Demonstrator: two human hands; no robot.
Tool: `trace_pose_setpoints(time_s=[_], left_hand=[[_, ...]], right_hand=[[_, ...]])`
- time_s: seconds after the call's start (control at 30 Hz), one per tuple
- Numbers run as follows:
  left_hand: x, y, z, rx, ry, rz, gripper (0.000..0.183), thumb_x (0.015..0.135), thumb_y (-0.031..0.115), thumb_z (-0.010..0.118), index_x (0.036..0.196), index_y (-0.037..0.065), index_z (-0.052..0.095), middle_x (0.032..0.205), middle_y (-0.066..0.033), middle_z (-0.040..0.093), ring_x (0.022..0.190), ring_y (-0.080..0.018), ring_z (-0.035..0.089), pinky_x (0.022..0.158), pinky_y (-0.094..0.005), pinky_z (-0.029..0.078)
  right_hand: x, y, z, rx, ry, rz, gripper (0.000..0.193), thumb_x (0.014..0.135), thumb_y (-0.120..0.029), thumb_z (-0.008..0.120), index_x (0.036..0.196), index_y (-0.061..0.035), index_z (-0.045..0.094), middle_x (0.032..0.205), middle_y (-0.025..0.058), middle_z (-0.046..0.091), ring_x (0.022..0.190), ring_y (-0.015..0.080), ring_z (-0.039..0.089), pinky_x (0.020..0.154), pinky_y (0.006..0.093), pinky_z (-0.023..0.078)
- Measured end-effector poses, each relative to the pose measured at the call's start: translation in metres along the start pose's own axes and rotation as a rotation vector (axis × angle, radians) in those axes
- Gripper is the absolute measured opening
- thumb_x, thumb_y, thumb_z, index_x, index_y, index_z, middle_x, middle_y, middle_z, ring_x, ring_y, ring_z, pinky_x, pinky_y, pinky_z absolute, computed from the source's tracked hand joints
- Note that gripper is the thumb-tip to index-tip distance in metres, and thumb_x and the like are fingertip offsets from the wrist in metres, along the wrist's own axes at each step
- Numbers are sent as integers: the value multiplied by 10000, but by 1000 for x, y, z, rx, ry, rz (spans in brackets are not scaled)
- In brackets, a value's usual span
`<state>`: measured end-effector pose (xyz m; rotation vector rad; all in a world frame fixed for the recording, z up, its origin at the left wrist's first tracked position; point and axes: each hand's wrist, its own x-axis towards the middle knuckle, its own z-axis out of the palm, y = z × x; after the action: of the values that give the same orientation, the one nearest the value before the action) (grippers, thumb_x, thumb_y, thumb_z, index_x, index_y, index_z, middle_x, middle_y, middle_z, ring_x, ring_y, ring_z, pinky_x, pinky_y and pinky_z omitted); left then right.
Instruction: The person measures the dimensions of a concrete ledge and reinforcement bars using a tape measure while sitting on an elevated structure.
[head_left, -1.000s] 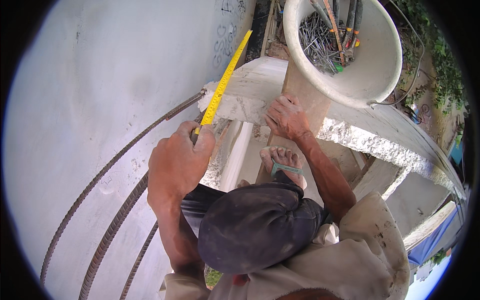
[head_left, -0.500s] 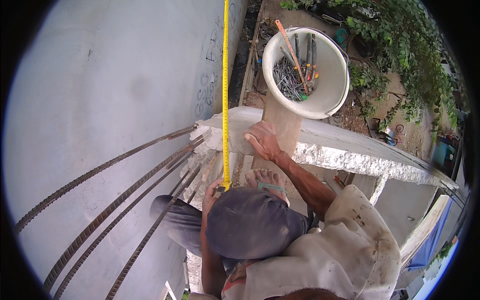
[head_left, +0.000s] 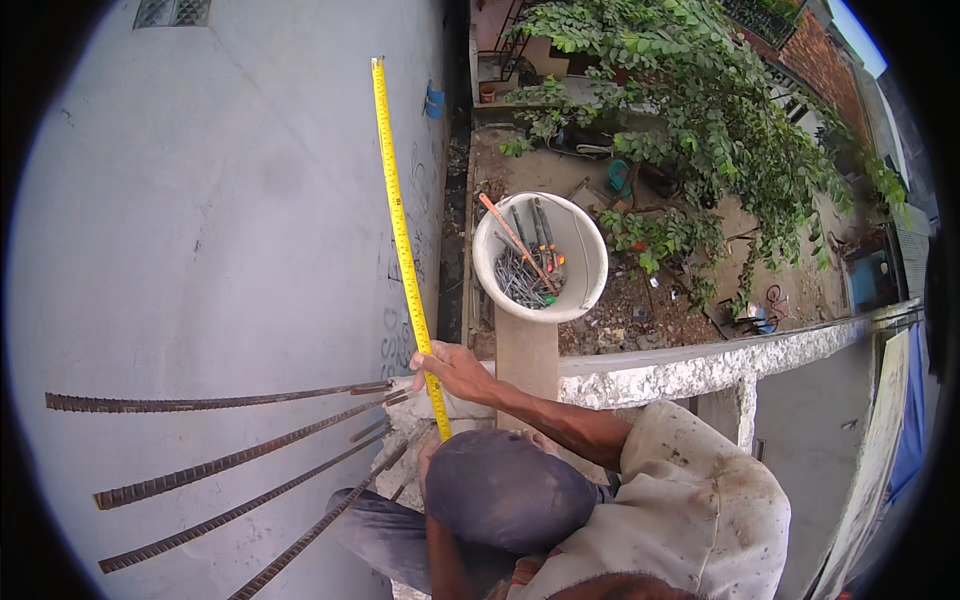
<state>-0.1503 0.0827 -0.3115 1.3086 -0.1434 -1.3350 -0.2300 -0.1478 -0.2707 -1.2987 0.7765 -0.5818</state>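
A long yellow tape measure (head_left: 402, 230) stands extended, its blade leaning slightly left and its free end high in front of the grey wall. My right hand (head_left: 455, 370) reaches across to the left and pinches the blade low down, just above the broken concrete edge. Beside my bent knee (head_left: 505, 490), my left hand (head_left: 428, 462) is at the tape's lower end; the knee hides the case and most of the fingers. Several ribbed steel bars (head_left: 240, 440) stick out of the concrete (head_left: 465, 408) to the left of both hands.
A white bucket (head_left: 592, 285) holding nails and several handled tools stands on a wooden plank (head_left: 528, 360) ahead. A rough concrete ledge (head_left: 680, 375) runs rightward, with ground far below and leafy branches (head_left: 640, 130) beyond. The grey wall (head_left: 250, 250) rises on the left.
My right hand has left the concrete and plank and moved left onto the tape blade. The view has tilted farther out, bringing the tape's free end into sight.
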Motion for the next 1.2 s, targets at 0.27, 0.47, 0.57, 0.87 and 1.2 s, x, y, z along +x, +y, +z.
trace_pose_setpoints(time_s=[0.27, 0.47, 0.57, 0.87, 1.2], left_hand=[[18, 6, 20, -95, 28, 60, 541, 1036, 173, 580, 1478, -14, 328, 1259, -151, 592, 1064, -167, 622, 872, -282, 538], [18, 19, 12, -113, 48, 99, 581, 1036, 183, 586, 1497, -20, 297, 1274, -155, 577, 1067, -173, 614, 874, -282, 533], [10, 19, 11, -142, 45, 97, 601, 1036, 188, 589, 1507, -22, 282, 1282, -157, 570, 1069, -176, 611, 875, -282, 531], [-5, 17, 16, 44, 96, 185, 683, 1034, 231, 601, 1546, -26, 227, 1269, -151, 556, 1073, -171, 591, 912, -290, 504], [-13, 28, 33, 161, 94, 220, 634, 1027, 243, 593, 1507, -53, 302, 1285, -155, 539, 1119, -181, 551, 964, -307, 466]], right_hand=[[-43, -25, 10, -28, -238, 13, 415, 1057, -401, 503, 1011, -23, 667, 880, 70, 716, 863, 185, 648, 811, 362, 493], [-40, -31, 23, -59, -211, 60, 393, 1053, -362, 528, 1063, 2, 675, 860, 73, 720, 838, 174, 656, 783, 366, 503], [-37, -12, 24, -61, -232, 103, 363, 1029, -334, 593, 1081, 11, 692, 878, 53, 721, 858, 136, 642, 777, 341, 496], [-48, -20, 21, 214, -106, 317, 289, 939, -288, 738, 1035, -18, 699, 835, 28, 681, 749, 104, 614, 706, 285, 504], [-46, -6, -2, -9, -177, 238, 247, 913, -279, 753, 892, -42, 687, 775, 18, 659, 714, 79, 577, 644, 258, 461]])
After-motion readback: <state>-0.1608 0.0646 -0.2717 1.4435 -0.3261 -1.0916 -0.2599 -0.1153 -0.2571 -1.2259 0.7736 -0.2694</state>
